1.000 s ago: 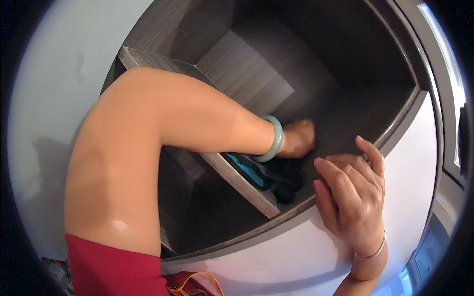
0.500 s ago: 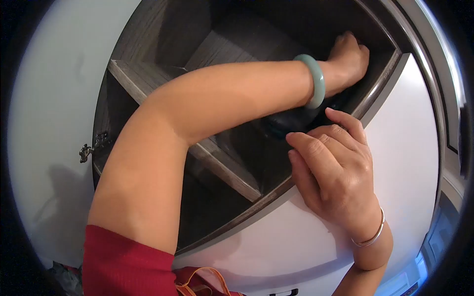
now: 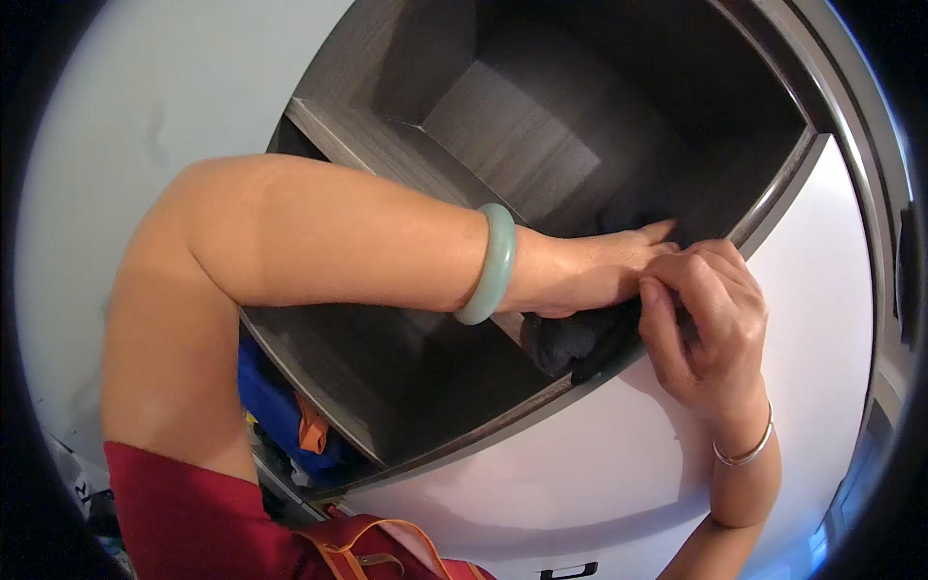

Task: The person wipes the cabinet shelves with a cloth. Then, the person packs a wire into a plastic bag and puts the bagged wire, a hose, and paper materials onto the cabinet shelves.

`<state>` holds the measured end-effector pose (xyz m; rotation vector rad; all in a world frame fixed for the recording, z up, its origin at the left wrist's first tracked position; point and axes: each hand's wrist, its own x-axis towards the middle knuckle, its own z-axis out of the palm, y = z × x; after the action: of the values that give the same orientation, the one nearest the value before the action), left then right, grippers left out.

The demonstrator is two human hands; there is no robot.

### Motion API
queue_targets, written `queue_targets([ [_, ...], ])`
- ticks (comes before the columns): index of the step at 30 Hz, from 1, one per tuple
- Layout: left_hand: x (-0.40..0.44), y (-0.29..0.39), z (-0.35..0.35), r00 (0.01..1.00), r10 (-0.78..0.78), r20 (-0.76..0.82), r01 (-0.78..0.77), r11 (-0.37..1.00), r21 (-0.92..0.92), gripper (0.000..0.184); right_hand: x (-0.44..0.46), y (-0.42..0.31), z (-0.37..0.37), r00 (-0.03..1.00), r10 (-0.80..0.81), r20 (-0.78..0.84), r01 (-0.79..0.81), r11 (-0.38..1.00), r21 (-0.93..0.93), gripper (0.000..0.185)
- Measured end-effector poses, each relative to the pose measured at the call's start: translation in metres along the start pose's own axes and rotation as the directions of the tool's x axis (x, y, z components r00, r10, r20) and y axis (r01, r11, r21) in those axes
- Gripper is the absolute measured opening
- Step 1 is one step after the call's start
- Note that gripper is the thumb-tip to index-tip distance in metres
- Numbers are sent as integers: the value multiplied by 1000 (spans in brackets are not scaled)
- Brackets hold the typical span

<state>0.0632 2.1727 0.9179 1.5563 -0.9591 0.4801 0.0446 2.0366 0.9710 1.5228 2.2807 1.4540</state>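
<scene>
My left hand (image 3: 594, 274), with a green bangle (image 3: 498, 266) at its wrist, reaches palm down into the dark wooden compartment (image 3: 527, 135). Its visible fingers are stretched out and slightly apart. Dark, soft cloth (image 3: 565, 338) lies beneath this hand, near the compartment's front edge. My right hand (image 3: 701, 314) wears a thin silver bracelet and is over the front edge, close against my left fingertips. Its thumb and fingers are pressed together; whatever is between them is hidden.
A wooden divider (image 3: 372, 159) separates the compartments. Blue and orange items (image 3: 311, 425) show in a lower opening. A white panel (image 3: 541, 464) curves along the front. At the bottom is a red bag (image 3: 362, 546) with orange trim.
My left hand moved to the far right corner over dark cloth, then came back toward the divider. My right hand's loosely curled fingers have closed, and the two hands are now close together.
</scene>
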Motion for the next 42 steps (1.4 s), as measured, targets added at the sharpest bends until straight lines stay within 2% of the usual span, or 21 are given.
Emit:
queue_targets([
  [1, -2, 3, 0, 985, -170, 21, 170, 985, 1, 41, 0, 1, 0, 1000, -2, -12, 2, 1000, 0, 11],
  [3, 7, 4, -4, 879, -475, 40, 471, 879, 73, 33, -3, 5, -2, 1000, -1, 16, 2, 1000, -30, 12],
  [5, 31, -11, -20, 816, -577, -8, 561, 790, 245, 29, -5, 7, -4, 1000, 1, -1, -1, 1000, -28, 13],
  [6, 46, -37, -26, 900, -432, -58, 436, 893, 109, 24, -5, 6, -7, 998, 15, 60, -13, 999, -45, 9],
  [7, 56, -38, -25, 923, -369, -113, 382, 915, 130, 25, -7, 7, -9, 992, 35, 124, -28, 998, -63, 7],
  [9, 92, -22, -31, 943, -223, -245, 275, 940, 204, 28, -7, 8, -6, 995, 43, 86, -39, 998, -41, 7],
  [12, 140, -3, -36, 925, -66, -375, 171, 952, 254, 33, -8, 13, -6, 991, 37, 129, -28, 997, -72, 9],
  [13, 155, -4, -40, 932, -66, -356, 164, 953, 253, 33, -9, 13, -5, 990, 54, 131, -43, 995, -87, 9],
  [15, 185, -5, -53, 971, -53, -232, 136, 922, 361, 36, -9, 13, -2, 994, 57, 95, -52, 997, -53, 11],
  [16, 198, -6, -58, 974, -46, -223, 134, 907, 399, 36, -10, 13, 0, 995, 60, 80, -57, 997, -47, 12],
  [22, 235, -45, -73, 944, 34, -328, 106, 910, 401, 35, -15, 16, 10, 999, 18, -27, -20, 998, -62, 16],
  [26, 235, -57, -79, 934, 45, -355, 90, 931, 355, 34, -12, 24, 12, 999, 26, -25, -28, 996, -87, 15],
  [30, 199, -69, -69, 951, 42, -306, 53, 953, 299, 33, -12, 17, 11, 998, -12, -60, 4, 993, -120, 15],
  [31, 187, -71, -65, 960, 29, -277, 53, 958, 282, 33, -13, 18, 16, 978, -33, -204, 19, 998, -66, 14],
  [33, 156, -75, -60, 979, -13, -205, 63, 969, 240, 33, -17, 21, 22, 932, -48, -361, 49, 999, -6, 14],
  [34, 139, -75, -63, 986, -45, -160, 80, 973, 217, 33, -19, 26, 22, 969, -47, -241, 33, 998, -61, 14],
  [36, 113, -75, -59, 990, -112, -91, 128, 972, 199, 33, -24, 29, 18, 988, -51, -144, 35, 993, -111, 14],
  [39, 86, -72, -52, 977, -213, -18, 212, 954, 211, 32, -20, 27, 11, 987, -83, -135, 70, 993, -97, 13],
  [41, 76, -66, -51, 963, -269, 22, 256, 935, 247, 32, -21, 26, 10, 997, 21, 77, -7, 983, -183, 11],
  [42, 70, -61, -48, 955, -294, 43, 272, 925, 266, 32, -22, 26, 10, 998, 13, 61, -2, 985, -171, 11],
])
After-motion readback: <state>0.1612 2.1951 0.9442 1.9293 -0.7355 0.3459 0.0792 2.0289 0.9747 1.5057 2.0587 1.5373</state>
